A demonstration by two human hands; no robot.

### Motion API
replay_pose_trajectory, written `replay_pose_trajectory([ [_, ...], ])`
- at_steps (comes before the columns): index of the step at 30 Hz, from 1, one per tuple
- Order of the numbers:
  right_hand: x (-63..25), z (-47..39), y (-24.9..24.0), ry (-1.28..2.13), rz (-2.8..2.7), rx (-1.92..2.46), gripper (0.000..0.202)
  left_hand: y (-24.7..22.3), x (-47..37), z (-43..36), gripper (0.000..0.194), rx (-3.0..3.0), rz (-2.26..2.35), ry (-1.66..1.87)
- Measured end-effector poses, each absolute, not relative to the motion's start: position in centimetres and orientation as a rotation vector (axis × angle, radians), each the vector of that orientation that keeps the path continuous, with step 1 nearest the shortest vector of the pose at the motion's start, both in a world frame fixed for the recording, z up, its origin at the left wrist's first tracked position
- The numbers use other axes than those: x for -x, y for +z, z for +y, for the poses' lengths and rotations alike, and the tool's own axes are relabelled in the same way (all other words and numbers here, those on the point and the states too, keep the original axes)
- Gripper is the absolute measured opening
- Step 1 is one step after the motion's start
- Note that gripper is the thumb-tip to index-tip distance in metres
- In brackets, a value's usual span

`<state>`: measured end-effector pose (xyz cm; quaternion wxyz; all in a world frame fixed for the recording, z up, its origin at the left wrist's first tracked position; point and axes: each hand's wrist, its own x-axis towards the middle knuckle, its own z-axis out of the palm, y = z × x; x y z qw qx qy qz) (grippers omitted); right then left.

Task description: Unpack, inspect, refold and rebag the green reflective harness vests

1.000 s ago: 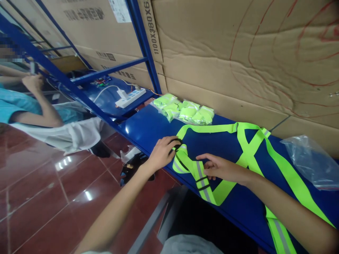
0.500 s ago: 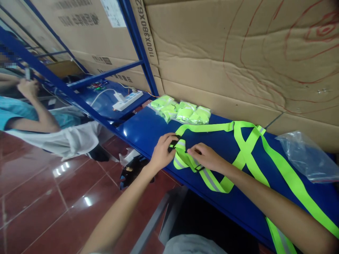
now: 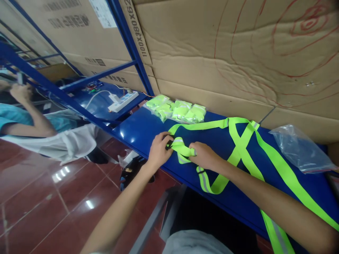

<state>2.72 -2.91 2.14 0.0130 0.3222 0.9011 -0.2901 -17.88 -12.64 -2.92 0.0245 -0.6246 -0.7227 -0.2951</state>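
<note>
A neon-yellow reflective strap harness (image 3: 242,150) lies across the blue table, its straps crossing right of the middle. My left hand (image 3: 159,150) is closed around a black buckle (image 3: 169,144) at the harness's left end, partly hidden by the fingers. My right hand (image 3: 203,155) grips a short strap end (image 3: 188,151) running from that buckle. Just below my right hand, a small black slider (image 3: 201,171) sits on a grey-striped loop of the strap.
Packed neon-yellow straps in clear bags (image 3: 176,108) lie at the table's back. A clear plastic bag (image 3: 302,148) rests at right. Cardboard (image 3: 190,70) stands behind the blue table (image 3: 132,128). A white power strip (image 3: 123,101) and a seated person (image 3: 31,120) are at left.
My right hand has taken hold of the strap end and drawn it rightward from the buckle. The slider loop now lies apart below. The view has shifted slightly.
</note>
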Motion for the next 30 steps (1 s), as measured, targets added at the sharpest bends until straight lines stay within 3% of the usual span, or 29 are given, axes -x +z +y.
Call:
replay_pose_trajectory([
  [5,-4.3,-5.1,2.7,-0.618,2.906,-1.061,0.035,-3.2,18.3,-12.5,0.033,1.930,-2.266,-0.766],
  [10,-6.1,-6.1,1.9,-0.192,3.150,-0.927,0.047,-3.3,18.5,-12.6,0.033,1.902,-2.289,-0.699],
  [14,-7.3,-5.6,1.2,-0.063,3.245,-0.756,0.060,-3.3,18.6,-12.6,0.036,1.904,-2.289,-0.667],
  [22,-9.4,-6.3,1.2,0.560,3.328,-0.586,0.058,-3.7,18.9,-12.1,0.035,1.852,-2.306,-0.637],
  [30,-10.7,-7.1,-0.1,0.200,3.303,-0.338,0.060,-3.7,18.8,-12.3,0.037,1.869,-2.306,-0.583],
])
